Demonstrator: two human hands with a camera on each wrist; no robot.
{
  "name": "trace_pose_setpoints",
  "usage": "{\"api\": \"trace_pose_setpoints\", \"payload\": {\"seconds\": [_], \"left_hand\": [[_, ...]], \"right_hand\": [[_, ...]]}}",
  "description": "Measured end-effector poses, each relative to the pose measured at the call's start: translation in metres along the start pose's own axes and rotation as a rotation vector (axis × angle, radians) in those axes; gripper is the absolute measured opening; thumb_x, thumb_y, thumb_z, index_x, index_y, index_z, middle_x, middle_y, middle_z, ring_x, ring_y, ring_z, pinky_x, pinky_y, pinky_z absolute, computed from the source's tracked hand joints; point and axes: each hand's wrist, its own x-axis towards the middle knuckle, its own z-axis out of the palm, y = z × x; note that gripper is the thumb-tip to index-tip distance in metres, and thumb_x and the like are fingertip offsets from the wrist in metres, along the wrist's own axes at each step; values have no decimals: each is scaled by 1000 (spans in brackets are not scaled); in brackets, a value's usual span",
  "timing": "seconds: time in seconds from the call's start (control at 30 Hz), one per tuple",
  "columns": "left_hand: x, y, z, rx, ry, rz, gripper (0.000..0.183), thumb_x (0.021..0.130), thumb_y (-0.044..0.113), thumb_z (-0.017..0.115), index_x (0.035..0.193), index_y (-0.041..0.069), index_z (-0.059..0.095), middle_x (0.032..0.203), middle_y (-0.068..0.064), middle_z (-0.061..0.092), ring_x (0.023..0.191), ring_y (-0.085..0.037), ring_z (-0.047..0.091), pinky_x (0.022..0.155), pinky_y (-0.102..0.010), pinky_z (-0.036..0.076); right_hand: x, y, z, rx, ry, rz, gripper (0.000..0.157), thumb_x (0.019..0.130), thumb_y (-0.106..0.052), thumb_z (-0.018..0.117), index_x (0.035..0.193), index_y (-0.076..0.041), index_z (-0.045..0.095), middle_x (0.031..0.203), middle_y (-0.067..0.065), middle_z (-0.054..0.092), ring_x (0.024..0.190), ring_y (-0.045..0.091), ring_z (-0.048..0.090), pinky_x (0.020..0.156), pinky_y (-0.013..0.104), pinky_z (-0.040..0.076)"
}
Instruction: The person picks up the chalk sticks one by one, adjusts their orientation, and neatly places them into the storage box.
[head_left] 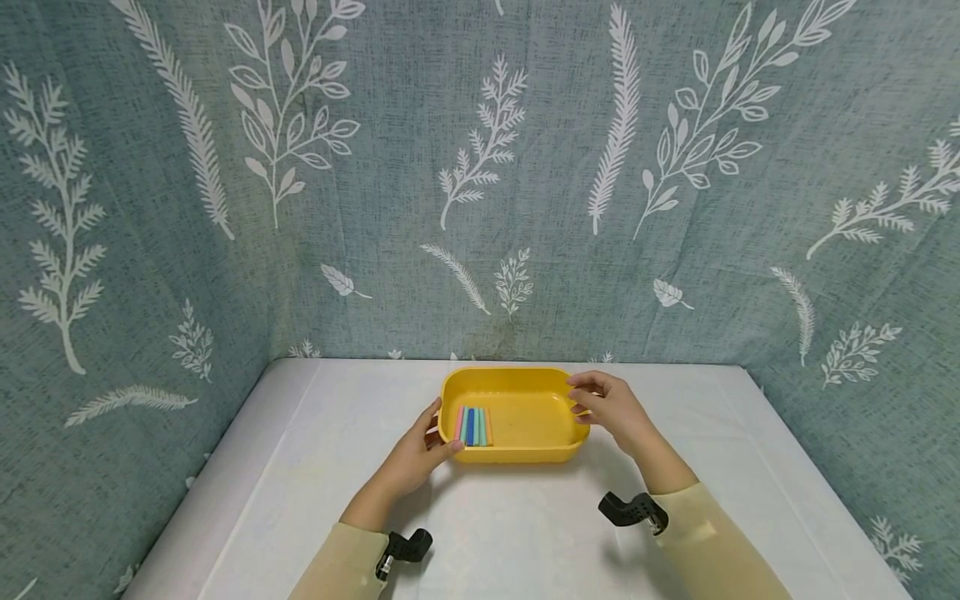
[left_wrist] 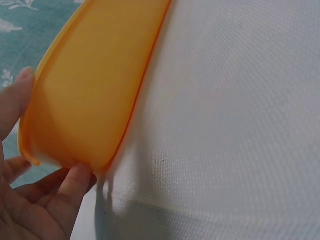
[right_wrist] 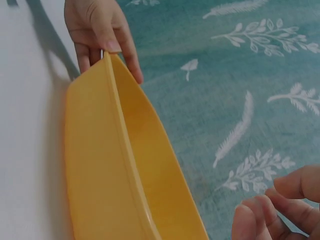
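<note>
A yellow rectangular tray (head_left: 534, 421) with rounded corners stands on the white table. Inside it, at the left end, several coloured chalk-like sticks (head_left: 474, 427) lie side by side: pink, green, blue and orange. My left hand (head_left: 411, 463) grips the tray's left end, thumb at the near corner and fingers round the side. The left wrist view has the hand's fingers against the end of the yellow tray (left_wrist: 95, 85). My right hand (head_left: 613, 410) hovers at the right end, fingers loosely bent. Seen from the right wrist, this hand (right_wrist: 285, 212) is apart from the tray wall.
White cloth (head_left: 510, 533) covers the table around the tray. Behind the table and at both sides hangs a blue-green curtain (head_left: 405, 167) with white leaf patterns. Black wrist-worn mounts (head_left: 633, 510) sit on both light sleeves.
</note>
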Motion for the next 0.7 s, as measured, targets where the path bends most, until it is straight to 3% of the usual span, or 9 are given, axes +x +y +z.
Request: {"api": "trace_pose_setpoints", "payload": {"seconds": [0.3, 0.7], "left_hand": [[2, -1, 0, 14, 1, -13, 90, 94, 31, 73, 162, 15, 17, 154, -19, 39, 133, -35, 50, 106, -46, 46], [1, -1, 0, 27, 10, -20, 90, 93, 31, 73, 162, 15, 17, 154, -18, 40, 133, -34, 51, 107, -47, 45]], "right_hand": [[-1, 11, -15, -67, 82, -48, 34, 101, -13, 61, 129, 6, 58, 108, 14, 61, 86, 25, 65, 75, 28, 60], [0, 29, -37, -110, 165, -55, 28, 101, -11, 60, 124, 5, 62, 106, 17, 61, 81, 18, 62, 71, 24, 58]]}}
